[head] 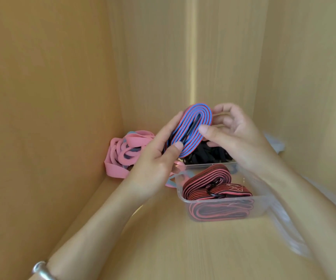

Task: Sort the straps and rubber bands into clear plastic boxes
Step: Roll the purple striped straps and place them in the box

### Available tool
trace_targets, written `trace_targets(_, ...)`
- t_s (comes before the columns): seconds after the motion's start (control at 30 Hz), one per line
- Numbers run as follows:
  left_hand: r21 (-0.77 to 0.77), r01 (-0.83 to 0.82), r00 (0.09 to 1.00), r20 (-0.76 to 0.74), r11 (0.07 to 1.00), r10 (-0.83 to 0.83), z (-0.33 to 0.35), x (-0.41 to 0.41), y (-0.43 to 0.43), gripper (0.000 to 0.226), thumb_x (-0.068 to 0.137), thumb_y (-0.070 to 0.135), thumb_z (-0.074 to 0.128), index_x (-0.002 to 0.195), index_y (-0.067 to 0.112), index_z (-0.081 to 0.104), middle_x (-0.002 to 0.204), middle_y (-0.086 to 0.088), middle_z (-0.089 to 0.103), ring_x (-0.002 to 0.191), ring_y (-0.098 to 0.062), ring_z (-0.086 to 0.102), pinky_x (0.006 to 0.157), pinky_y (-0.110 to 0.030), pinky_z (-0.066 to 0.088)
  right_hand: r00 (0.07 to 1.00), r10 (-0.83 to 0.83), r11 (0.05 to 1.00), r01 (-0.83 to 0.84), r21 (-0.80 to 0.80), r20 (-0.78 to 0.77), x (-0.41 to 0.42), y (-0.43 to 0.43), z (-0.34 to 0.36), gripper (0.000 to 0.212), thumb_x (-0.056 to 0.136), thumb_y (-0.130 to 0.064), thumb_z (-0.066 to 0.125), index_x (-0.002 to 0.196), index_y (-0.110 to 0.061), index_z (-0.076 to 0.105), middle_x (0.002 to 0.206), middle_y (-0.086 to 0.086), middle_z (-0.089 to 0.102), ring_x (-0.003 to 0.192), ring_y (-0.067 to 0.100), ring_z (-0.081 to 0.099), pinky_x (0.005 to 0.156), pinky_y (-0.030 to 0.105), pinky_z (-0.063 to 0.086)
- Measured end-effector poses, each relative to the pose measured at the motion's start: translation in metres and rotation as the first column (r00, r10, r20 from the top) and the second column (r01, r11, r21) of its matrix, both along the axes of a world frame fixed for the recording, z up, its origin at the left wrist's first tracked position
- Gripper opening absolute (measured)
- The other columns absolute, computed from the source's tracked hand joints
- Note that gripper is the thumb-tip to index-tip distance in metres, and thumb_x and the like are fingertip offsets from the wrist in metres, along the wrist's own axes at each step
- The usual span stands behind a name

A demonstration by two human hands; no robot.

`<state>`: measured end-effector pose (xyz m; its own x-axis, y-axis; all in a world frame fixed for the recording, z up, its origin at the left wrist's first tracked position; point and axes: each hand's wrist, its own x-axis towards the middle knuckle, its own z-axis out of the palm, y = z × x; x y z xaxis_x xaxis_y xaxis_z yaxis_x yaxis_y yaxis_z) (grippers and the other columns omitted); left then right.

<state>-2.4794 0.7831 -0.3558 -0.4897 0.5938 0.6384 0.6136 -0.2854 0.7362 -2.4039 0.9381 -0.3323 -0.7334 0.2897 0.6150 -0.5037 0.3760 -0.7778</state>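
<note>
Starting at the left, a loose pile of pink rubber bands [122,152] lies in the back corner of the wooden shelf [163,249], outside any box and probably waiting its turn. Just right of it, the left hand [155,158] grips the lower end of a coiled blue and red strap [189,130], thumb pressed on its face and fingers behind. The right hand [232,134] pinches the upper end the same way, so both hands are closed on the coil, which is held up in the air above the boxes. The step in hand looks like setting this strap down with its kind. To do it well, the thumbs should stay on the coil until it rests on something, since a wound strap will likely spring loose once released. A dark hook seems tucked in its middle and could snag. Behind and below the coil sits a heap of black bands [209,154], apparently in a second box whose walls are hard to make out. In front of them, the clear box [223,201] holds red and black straps [213,184] coiled flat; lowering the new coil flat beside or on them should suit. Crumpled clear plastic [284,229] lies at the right.
</note>
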Motion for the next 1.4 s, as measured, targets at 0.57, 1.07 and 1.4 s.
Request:
trace_targets(0.57,-0.342,-0.104,0.948,-0.319,0.934,-0.011,-0.002,-0.024,0.039,0.024,0.091,0.016,0.051,0.103,0.035,0.042,0.106,0.013,0.056,0.102,-0.008,0.053,0.097,-0.035,0.042,0.975,-0.112,0.989,0.091,0.116,0.19,0.011,0.049,-0.008,0.016,0.088,-0.011,0.067,0.093,-0.025,0.059,0.083,-0.007,0.067,0.071,0.011,0.064,0.065,0.033,0.06)
trace_targets(1.07,-0.273,0.101,0.995,0.007,0.957,-0.103,-0.016,-0.029,0.021,0.027,0.096,0.0,0.047,0.11,0.022,0.056,0.106,-0.003,0.067,0.092,0.002,0.061,0.084,-0.013,0.045,0.964,-0.033,0.995,0.008,0.095,0.265,0.007,0.048,-0.014,0.016,0.085,-0.007,0.069,0.093,-0.017,0.059,0.086,0.003,0.065,0.066,0.006,0.066,0.056,0.022,0.055)
trace_targets(1.4,-0.264,0.146,0.989,0.07,0.953,-0.132,-0.02,-0.026,0.022,0.028,0.093,0.0,0.051,0.105,0.025,0.057,0.103,0.006,0.065,0.088,0.007,0.061,0.077,-0.012,0.047,0.957,-0.015,0.99,-0.026,0.136,0.291,0.005,0.054,-0.017,0.031,0.057,-0.025,0.076,0.084,-0.016,0.062,0.079,0.001,0.07,0.063,0.005,0.063,0.06,0.018,0.051)
